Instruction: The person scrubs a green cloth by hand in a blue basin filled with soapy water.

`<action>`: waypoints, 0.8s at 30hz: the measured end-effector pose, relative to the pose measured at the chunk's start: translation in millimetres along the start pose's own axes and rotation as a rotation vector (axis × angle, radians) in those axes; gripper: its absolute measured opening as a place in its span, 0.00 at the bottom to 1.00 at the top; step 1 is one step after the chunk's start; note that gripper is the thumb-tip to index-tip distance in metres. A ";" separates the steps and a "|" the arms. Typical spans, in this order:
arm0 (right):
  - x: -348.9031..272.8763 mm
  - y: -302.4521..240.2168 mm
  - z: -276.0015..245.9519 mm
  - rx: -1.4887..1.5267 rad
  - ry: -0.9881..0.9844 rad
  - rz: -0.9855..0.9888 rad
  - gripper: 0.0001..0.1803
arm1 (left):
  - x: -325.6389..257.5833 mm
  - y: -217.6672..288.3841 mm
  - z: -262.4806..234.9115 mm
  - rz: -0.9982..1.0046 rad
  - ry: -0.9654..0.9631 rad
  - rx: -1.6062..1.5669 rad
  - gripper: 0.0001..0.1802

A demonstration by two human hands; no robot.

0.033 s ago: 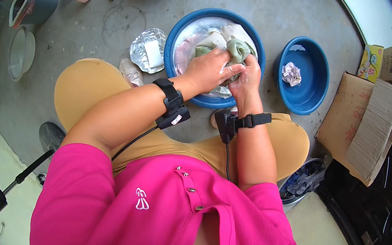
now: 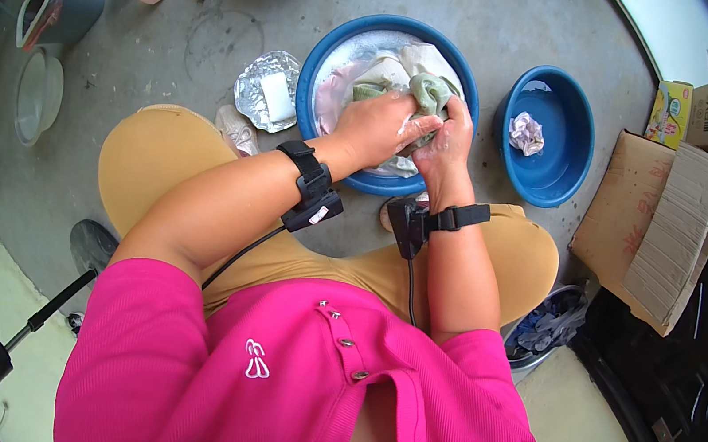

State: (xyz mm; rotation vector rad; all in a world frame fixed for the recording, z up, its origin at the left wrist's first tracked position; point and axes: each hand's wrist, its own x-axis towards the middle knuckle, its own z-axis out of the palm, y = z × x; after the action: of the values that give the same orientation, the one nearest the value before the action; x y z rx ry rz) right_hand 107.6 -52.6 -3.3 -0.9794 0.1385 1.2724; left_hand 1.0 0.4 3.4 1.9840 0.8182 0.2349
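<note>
Both hands are over a round blue basin of soapy water on the floor in front of me. My left hand and my right hand meet over its near half, closed on a wet pale green cloth bunched between them. Foam clings to the fingers, and the hands cover part of the cloth. Around it in the water lie a cream-white cloth and a pinkish one.
Right of the basin stands a smaller blue tub holding a crumpled pale cloth. A white bar rests on silvery foil to the left. Cardboard stands at the right, a grey bin far left.
The fingers of my right hand have shifted very slightly on the green cloth. All else looks the same.
</note>
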 end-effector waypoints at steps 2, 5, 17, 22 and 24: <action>-0.1 0.9 1.1 0.092 0.030 0.011 0.21 | 1.8 5.5 -2.5 -0.008 -0.025 -0.030 0.27; 2.9 5.1 -2.1 -0.043 0.050 0.003 0.19 | 3.4 7.0 -1.9 -0.088 -0.145 0.142 0.27; 6.7 2.2 -10.2 -0.171 0.077 -0.167 0.19 | 22.0 -27.6 -11.7 -0.060 0.043 -0.563 0.20; 2.0 -10.8 -5.1 -0.354 -0.103 -0.309 0.18 | 17.9 -19.1 -34.2 -0.256 -0.012 -0.931 0.15; 4.5 -8.7 -7.1 -0.413 -0.052 -0.371 0.19 | 20.1 -28.5 -32.3 -0.063 0.060 -0.753 0.15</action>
State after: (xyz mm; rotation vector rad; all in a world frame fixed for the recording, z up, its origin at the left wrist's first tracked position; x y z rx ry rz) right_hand 119.5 -53.8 -5.6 -1.2548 -0.3463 0.9976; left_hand -11.9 45.2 -6.1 1.2467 0.6915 0.4872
